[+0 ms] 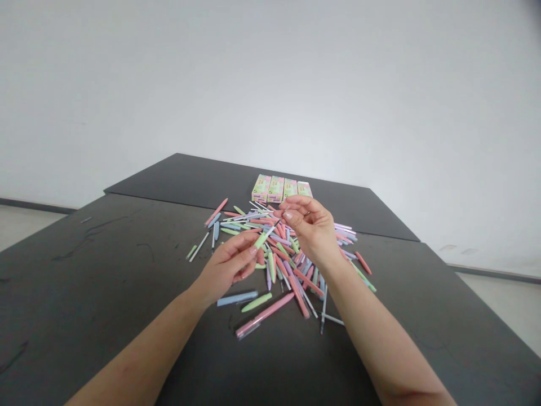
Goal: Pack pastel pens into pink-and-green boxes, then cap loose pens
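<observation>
My left hand is closed around a light green pen barrel, with a white refill standing out of its upper end, dark at the tip. Just above that tip is my right hand, its thumb and fingers pinched together. Whatever the right fingers hold is too small to make out. Beneath both hands lies a loose pile of pen parts in pink, green, blue and purple, with white refills among them. Nearest to me are a pink pen, a green barrel and a blue barrel.
Several small green and pink boxes stand in a row behind the pile. The black table has dark scribble marks at its left side. Another black table adjoins it at the back, close to a pale wall.
</observation>
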### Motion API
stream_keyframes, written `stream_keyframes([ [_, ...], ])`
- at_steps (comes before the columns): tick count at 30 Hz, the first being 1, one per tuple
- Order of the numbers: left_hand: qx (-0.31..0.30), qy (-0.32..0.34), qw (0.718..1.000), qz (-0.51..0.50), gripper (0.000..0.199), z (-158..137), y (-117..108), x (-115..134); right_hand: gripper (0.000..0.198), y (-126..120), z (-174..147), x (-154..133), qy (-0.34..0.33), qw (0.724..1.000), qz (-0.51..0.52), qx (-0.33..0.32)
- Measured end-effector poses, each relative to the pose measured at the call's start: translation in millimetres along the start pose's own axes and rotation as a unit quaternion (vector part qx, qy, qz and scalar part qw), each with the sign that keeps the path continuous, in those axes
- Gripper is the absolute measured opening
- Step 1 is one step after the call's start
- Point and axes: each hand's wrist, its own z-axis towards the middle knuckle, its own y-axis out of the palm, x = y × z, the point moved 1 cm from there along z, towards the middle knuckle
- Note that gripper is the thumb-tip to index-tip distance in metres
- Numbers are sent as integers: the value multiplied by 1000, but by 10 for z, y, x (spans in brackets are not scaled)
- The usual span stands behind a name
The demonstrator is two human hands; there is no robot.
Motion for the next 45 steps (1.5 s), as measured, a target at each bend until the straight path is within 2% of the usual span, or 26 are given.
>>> stream_keyframes([
  [20, -11, -1, 1000, 8, 23, -1, 2, 6, 15, -9, -7, -9, -8, 1000, -17, -24],
  [27, -15, 7, 1000, 21, 37, -8, -13, -24, 14, -7, 1, -1, -15, 999, -29, -36],
  [34, -10, 8, 999, 46, 36, -14, 20, -11, 16, 26, -14, 5, 26, 998, -22, -48],
  [41, -8, 12, 998, 65, 33, -21, 8, -21, 18, 32, -15, 44, 59, 998, 22, -3],
  [45, -10, 1, 998, 62, 36, -34, 12, -3, 17, 21, -7, 37, 52, 998, 38, 10],
])
